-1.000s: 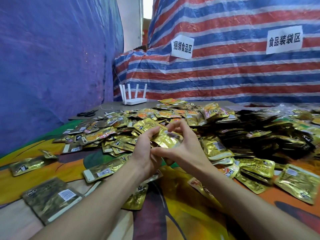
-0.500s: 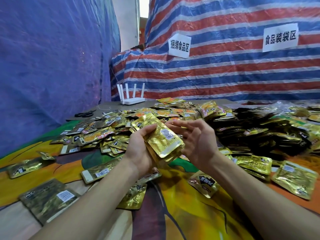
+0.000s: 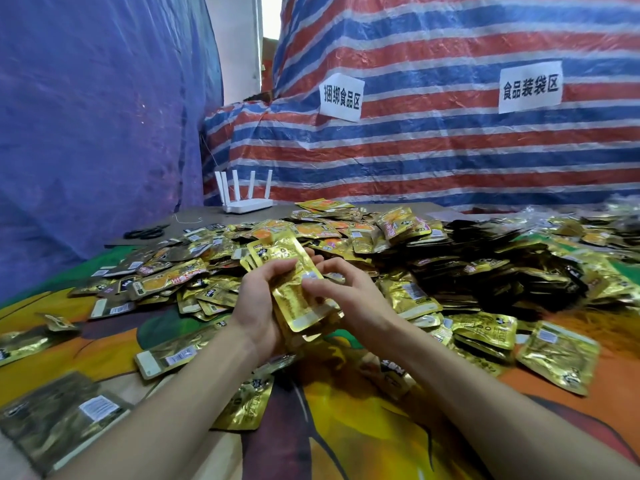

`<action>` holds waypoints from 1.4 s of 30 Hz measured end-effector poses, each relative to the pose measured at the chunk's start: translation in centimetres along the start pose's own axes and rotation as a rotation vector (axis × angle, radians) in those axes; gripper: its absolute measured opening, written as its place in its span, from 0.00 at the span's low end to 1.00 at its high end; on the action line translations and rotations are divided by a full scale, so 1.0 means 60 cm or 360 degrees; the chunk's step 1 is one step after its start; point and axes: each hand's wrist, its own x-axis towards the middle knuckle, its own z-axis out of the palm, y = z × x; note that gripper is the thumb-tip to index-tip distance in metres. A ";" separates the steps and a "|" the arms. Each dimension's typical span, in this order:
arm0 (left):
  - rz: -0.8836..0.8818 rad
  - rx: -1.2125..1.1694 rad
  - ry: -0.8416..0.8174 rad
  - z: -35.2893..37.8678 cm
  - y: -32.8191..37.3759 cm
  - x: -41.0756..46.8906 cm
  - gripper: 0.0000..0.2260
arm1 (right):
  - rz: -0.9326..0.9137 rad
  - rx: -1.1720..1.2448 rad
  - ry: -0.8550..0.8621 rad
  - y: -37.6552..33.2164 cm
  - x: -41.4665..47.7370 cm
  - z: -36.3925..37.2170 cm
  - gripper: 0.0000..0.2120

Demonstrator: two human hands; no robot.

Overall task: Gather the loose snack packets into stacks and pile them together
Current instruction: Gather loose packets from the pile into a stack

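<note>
Striped tarpaulin closes the back of the room, and a worktop under a colourful cloth carries a big heap of gold snack packets. Both hands are raised a little over the near edge of this heap. The left hand grips a stack of packets from the left side, and its fingers are curled over the top packet. The right hand meets the stack from the right, with its thumb on the face and the other fingers bent around the far edge, so it seems to pinch and square the stack.

The long axis of the stack runs away from the person, with the far end tilted upward and the near end low, towards the wrists. The loose packets lie mostly beyond and to the right of the stack, so I judge that the right hand is nearer for the next pick, while the left one serves as the holder.

How many packets are in the stack I cannot tell, because the left palm hides its underside. The dark packets at the right are hard to make out, and the heap is cut off at the right edge.
</note>
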 end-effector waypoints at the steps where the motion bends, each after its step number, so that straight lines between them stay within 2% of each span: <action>1: -0.0006 0.0002 0.0002 0.002 -0.001 0.000 0.14 | 0.0021 0.0012 -0.0022 -0.002 -0.002 -0.001 0.21; 3: -0.0004 0.0016 0.0029 0.004 -0.003 -0.001 0.14 | 0.0050 -0.0039 -0.0049 -0.006 -0.004 -0.001 0.25; 6: -0.0024 0.0127 0.0059 0.012 -0.006 -0.006 0.10 | 0.0019 -0.0131 0.0036 -0.023 -0.006 -0.006 0.22; 9: 0.0061 0.0405 0.0083 0.019 -0.011 -0.009 0.10 | -0.0094 -0.0453 0.0284 -0.061 0.006 -0.029 0.19; 12: 0.0168 0.0569 0.0155 0.020 -0.016 -0.010 0.20 | -0.0088 -0.0616 0.0581 -0.114 0.031 -0.079 0.17; 15: 0.0200 0.0692 0.0166 0.018 -0.021 -0.011 0.24 | -0.0168 -0.1023 0.0913 -0.166 0.059 -0.137 0.19; 18: 0.0210 0.0780 0.0161 0.017 -0.023 -0.010 0.21 | -0.0172 -0.1414 0.1164 -0.194 0.088 -0.185 0.26; 20: 0.0217 0.0811 0.0173 0.014 -0.023 -0.009 0.14 | -0.0044 -0.1644 0.1278 -0.193 0.109 -0.208 0.21; 22: 0.0226 0.0813 0.0198 0.012 -0.022 -0.007 0.11 | 0.0219 -0.1953 0.1237 -0.173 0.125 -0.223 0.18; 24: 0.0238 0.0789 0.0228 0.011 -0.020 -0.006 0.13 | 0.0522 -0.2298 0.1124 -0.146 0.129 -0.232 0.21; 27: 0.0248 0.0742 0.0263 0.011 -0.018 -0.008 0.16 | 0.0679 -0.2449 0.1129 -0.123 0.122 -0.239 0.27; 32: 0.0345 0.0844 0.0323 0.006 -0.002 -0.007 0.16 | 0.0554 -0.2380 0.1216 -0.121 0.114 -0.229 0.26; 35: 0.0494 0.1092 0.0348 0.004 0.011 -0.006 0.14 | 0.0312 -0.2398 0.1197 -0.116 0.102 -0.202 0.26; 39: 0.0679 0.1515 0.0312 0.005 0.022 -0.009 0.05 | -0.0036 -0.2330 0.0989 -0.101 0.080 -0.135 0.26; 42: 0.0663 0.1957 0.0298 0.019 0.046 -0.014 0.02 | -0.0253 -0.2164 0.0665 -0.087 0.055 -0.074 0.25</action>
